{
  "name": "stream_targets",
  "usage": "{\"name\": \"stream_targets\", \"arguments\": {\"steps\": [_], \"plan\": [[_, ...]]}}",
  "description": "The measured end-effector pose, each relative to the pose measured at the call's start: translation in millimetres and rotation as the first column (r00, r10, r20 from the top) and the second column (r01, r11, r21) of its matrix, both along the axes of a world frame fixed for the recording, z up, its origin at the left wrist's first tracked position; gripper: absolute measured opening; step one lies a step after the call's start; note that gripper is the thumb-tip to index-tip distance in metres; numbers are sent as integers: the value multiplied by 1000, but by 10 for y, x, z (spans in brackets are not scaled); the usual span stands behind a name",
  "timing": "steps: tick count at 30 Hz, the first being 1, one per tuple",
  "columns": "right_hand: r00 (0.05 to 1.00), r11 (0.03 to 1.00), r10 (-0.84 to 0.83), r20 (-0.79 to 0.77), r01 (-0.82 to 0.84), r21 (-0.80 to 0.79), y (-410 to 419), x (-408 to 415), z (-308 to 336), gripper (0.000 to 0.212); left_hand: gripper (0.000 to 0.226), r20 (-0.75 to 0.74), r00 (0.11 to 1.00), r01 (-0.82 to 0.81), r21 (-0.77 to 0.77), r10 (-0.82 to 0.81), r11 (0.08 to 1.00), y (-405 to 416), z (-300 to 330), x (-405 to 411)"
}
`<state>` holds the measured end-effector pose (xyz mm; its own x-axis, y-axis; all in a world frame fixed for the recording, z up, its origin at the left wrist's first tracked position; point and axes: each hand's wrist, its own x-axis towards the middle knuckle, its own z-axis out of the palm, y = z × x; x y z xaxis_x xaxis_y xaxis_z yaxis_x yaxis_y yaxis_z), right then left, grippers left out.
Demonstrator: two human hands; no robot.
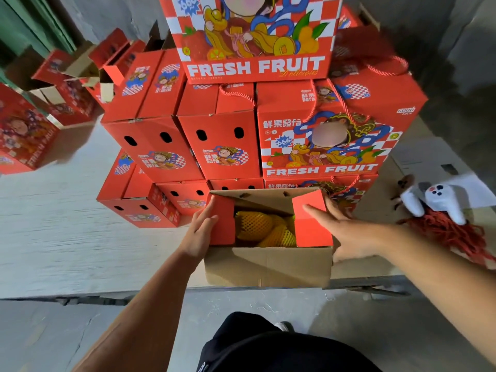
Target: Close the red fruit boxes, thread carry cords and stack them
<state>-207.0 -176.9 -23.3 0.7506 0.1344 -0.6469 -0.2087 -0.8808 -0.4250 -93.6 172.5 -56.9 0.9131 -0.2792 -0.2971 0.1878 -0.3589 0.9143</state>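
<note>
Even, soft daylight, no hard shadows, faint shade beneath the open box (268, 267), saturated reds, strong wide-angle bending at the edges, motion smear on the left floor (53, 224), compression blockiness in the upper right corner

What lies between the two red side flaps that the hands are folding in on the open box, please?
In the head view, yellow fruit in foam net sleeves shows in the gap between the left flap and right flap; nothing covers it yet.

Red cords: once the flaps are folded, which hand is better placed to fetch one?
Probably the right. The right hand rests on the right flap, on the same side as the cord pile. The left hand is on the left flap, across the open box from it.
</note>
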Motion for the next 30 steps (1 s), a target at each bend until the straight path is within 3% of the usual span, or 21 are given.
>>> {"name": "stream_targets", "arguments": {"steps": [3,5,7,9,12,13,14,17,19,22,25,30], "plan": [[982,983,-93,166,64,173,-6,-64,-184,120,45,-166,986,-43,-170,14,985,29,16,3],[946,914,-236,224,138,381,71,-151,-275,103,59,-289,957,-85,-339,-17,937,50,44,-25],[846,712,-509,158,311,630,243,-221,-340,93,79,-313,949,-100,-409,-36,907,70,62,-20],[703,544,-702,110,431,720,448,-214,-364,80,91,-317,947,-100,-430,-46,897,62,62,-8],[546,447,-831,105,544,710,630,-129,-383,87,64,-95,995,-21,-266,-4,964,-49,28,-94],[530,448,-841,107,571,688,640,-111,-388,89,63,-13,998,-69,-202,68,977,-88,1,-122],[537,463,-836,109,585,665,632,-102,-389,89,77,18,991,-129,-178,135,976,-119,-30,-143],[579,427,-815,-26,630,649,484,-55,-420,77,109,-94,959,-285,-293,269,913,-169,-109,-144],[572,347,-791,-218,713,610,359,51,-380,68,94,-144,948,-313,-280,283,907,-172,-138,-127],[474,268,-824,-310,809,524,226,285,-285,90,30,-148,951,-301,-224,273,927,-188,-129,-95],[368,142,-879,-301,808,572,222,453,-227,76,32,-171,955,-281,-271,241,921,-152,-78,-146],[377,86,-867,-328,759,645,245,356,-234,48,46,-82,972,-233,-355,219,905,1,-123,-523]]}}
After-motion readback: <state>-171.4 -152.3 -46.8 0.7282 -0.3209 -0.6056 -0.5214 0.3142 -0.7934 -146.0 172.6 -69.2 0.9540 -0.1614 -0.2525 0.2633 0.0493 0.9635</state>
